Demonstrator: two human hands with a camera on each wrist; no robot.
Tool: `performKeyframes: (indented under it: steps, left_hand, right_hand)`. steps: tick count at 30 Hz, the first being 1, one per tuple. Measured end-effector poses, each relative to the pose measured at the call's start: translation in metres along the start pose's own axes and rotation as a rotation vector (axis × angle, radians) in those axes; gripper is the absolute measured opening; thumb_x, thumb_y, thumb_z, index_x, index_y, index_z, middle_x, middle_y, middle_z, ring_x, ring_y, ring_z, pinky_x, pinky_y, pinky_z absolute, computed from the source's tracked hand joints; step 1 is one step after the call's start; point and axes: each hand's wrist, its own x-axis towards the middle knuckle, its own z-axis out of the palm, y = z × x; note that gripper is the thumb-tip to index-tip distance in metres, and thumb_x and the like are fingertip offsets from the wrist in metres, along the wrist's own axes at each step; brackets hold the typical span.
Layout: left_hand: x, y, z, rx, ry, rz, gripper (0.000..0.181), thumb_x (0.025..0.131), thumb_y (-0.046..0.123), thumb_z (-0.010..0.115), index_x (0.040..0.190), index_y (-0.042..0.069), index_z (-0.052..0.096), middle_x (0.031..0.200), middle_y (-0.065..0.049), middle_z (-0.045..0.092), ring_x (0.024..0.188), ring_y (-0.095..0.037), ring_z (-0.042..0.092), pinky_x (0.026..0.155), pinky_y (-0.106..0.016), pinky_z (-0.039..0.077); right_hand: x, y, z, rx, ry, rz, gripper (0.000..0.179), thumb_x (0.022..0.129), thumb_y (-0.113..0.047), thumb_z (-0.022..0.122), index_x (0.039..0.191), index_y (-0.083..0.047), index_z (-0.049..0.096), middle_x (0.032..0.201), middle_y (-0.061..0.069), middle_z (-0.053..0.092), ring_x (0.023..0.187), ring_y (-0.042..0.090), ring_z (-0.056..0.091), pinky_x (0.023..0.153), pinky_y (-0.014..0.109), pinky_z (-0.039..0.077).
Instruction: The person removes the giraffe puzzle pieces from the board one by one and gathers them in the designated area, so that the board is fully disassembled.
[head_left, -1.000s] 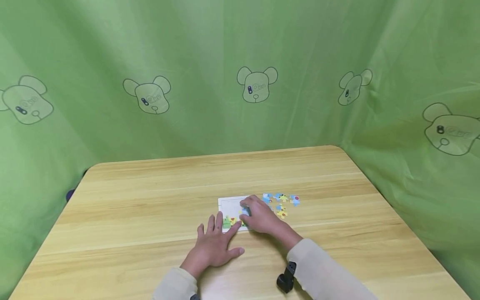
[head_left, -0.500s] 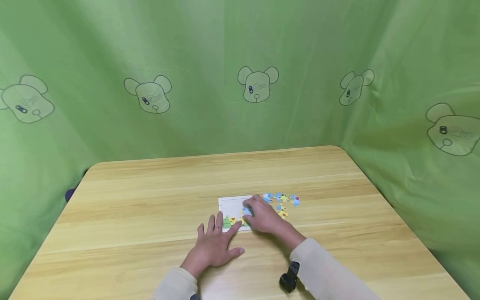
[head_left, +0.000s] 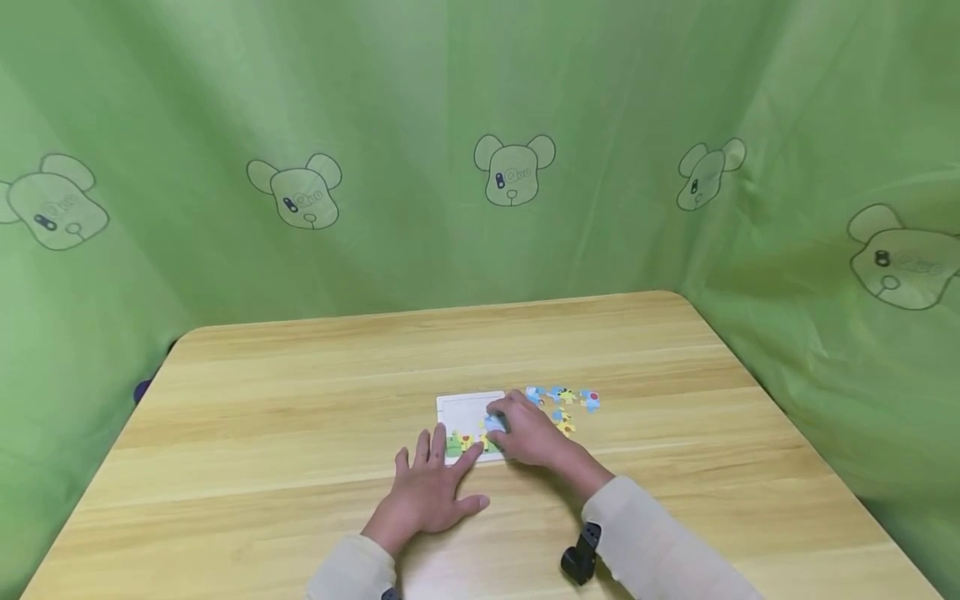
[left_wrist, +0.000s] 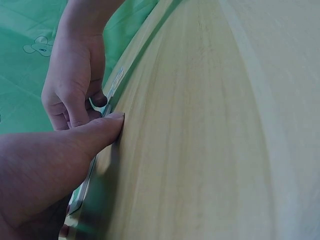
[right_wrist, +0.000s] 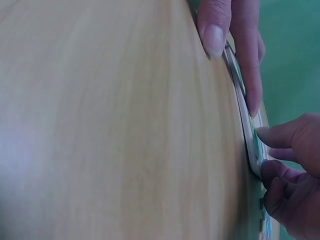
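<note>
A white puzzle tray (head_left: 461, 408) lies on the table, with green and yellow puzzle pieces (head_left: 465, 442) along its near side. My right hand (head_left: 527, 433) is over the tray's right part, pinching a light blue puzzle piece (head_left: 493, 423) between thumb and fingers. That hand partly covers the piece and the tray's right edge. Flat and spread, my left hand (head_left: 429, 492) rests at the tray's near left corner, its fingertips on the frame and the near row. In the right wrist view, the right fingertips (right_wrist: 265, 132) are low over the tray, close to a left fingertip (right_wrist: 254, 107).
Several loose puzzle pieces, such as a blue one with a red spot (head_left: 590, 400) and a yellow one (head_left: 565, 426), lie right of the tray. The wooden table (head_left: 300, 400) reaches green curtains (head_left: 390, 250) at its back and sides.
The right hand has shifted slightly to the right, and more of the light blue puzzle piece shows beside its fingers. My left hand has stayed in place.
</note>
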Motion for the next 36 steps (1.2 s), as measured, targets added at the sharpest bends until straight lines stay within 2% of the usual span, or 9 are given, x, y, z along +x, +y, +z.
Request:
performKeyframes:
  steps: [20, 31, 36]
  left_hand:
    - [0.0, -0.0002, -0.0013, 0.016, -0.004, -0.003, 0.071, 0.086, 0.069, 0.042, 0.148, 0.039, 0.025, 0.155, -0.024, 0.011, 0.14, -0.046, 0.014, 0.104, -0.068, 0.016]
    - [-0.0015, 0.0003, -0.0016, 0.007, -0.006, -0.002, 0.072, 0.086, 0.07, 0.041, 0.148, 0.038, 0.025, 0.155, -0.025, 0.011, 0.14, -0.045, 0.014, 0.104, -0.068, 0.016]
    - [-0.0024, 0.0003, -0.0011, 0.004, -0.005, -0.004, 0.072, 0.086, 0.07, 0.041, 0.148, 0.038, 0.025, 0.155, -0.025, 0.011, 0.14, -0.046, 0.014, 0.104, -0.068, 0.016]
  right_hand:
    - [0.0013, 0.0025, 0.0013, 0.017, 0.019, -0.003, 0.041, 0.084, -0.015, 0.07, 0.122, -0.006, 0.06, 0.113, 0.009, 0.051, 0.105, 0.023, 0.054, 0.097, 0.039, 0.044]
    - [0.0003, 0.0018, 0.0019, 0.039, 0.043, 0.008, 0.033, 0.083, -0.014, 0.071, 0.115, -0.008, 0.063, 0.112, 0.007, 0.05, 0.105, 0.023, 0.053, 0.097, 0.039, 0.044]
    - [0.0006, 0.0031, 0.0033, 0.048, 0.051, 0.002, 0.031, 0.083, -0.013, 0.071, 0.112, -0.01, 0.062, 0.108, 0.006, 0.05, 0.097, 0.02, 0.052, 0.093, 0.039, 0.046]
